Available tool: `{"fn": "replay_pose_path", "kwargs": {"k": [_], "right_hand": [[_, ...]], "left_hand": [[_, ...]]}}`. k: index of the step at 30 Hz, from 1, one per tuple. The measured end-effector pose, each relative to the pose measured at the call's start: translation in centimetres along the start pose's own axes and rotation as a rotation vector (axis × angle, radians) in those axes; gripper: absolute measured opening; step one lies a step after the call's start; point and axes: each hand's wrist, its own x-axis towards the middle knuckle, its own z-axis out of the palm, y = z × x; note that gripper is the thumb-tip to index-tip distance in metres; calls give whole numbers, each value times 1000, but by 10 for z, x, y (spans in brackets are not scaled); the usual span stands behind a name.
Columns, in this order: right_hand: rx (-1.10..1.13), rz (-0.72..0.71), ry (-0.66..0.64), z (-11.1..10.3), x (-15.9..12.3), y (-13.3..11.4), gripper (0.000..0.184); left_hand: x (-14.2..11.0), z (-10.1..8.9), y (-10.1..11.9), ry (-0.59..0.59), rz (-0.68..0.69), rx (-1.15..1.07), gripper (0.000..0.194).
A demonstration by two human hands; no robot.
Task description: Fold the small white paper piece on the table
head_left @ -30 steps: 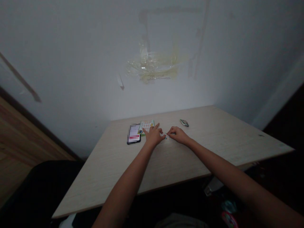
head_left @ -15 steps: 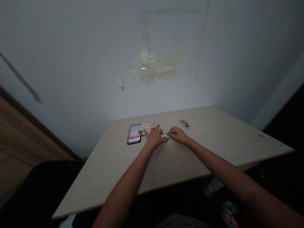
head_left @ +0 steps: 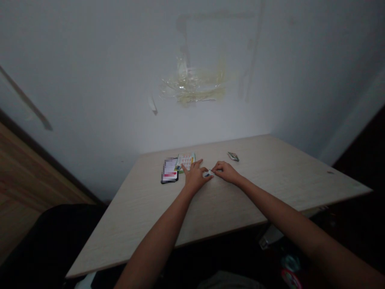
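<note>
The small, flat, whitish piece with dark-blue and greenish marks (head_left: 208,173), paper or plastic I cannot tell, lies over the pale wood-grain table (head_left: 144,212) at 3 o'clock from my left hand (head_left: 195,176) and 9 o'clock from my right hand (head_left: 225,171), both about equally near, its visible part running roughly 9 to 3. My left thumb and forefinger curve apart around it; my right fingertips bunch together at its 3 o'clock end, whether gripping I cannot tell.

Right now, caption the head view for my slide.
Left hand and right hand at a small piece, phone and card nearby.
</note>
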Motion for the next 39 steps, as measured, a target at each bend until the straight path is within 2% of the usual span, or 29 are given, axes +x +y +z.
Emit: {"fn": "replay_pose_path", "kwargs": {"k": [4,8,23,31,39], "right_hand": [[-3,-14,-7,0,0,-2,15],[-22,-28,3,1,0,-2,13],[-31,-37,13,4,-1,1,13],[-36,-34,-8,3,-3,-2,11],[-24,-33,-20,3,-5,2,20]], "left_hand": [[1,1,-3,7,-41,-10,22],[1,2,-4,31,-85,15,19],[1,-1,-3,7,-107,99,27],[4,3,-9,16,-141,-35,22],[5,2,-6,58,-90,-103,18]]}}
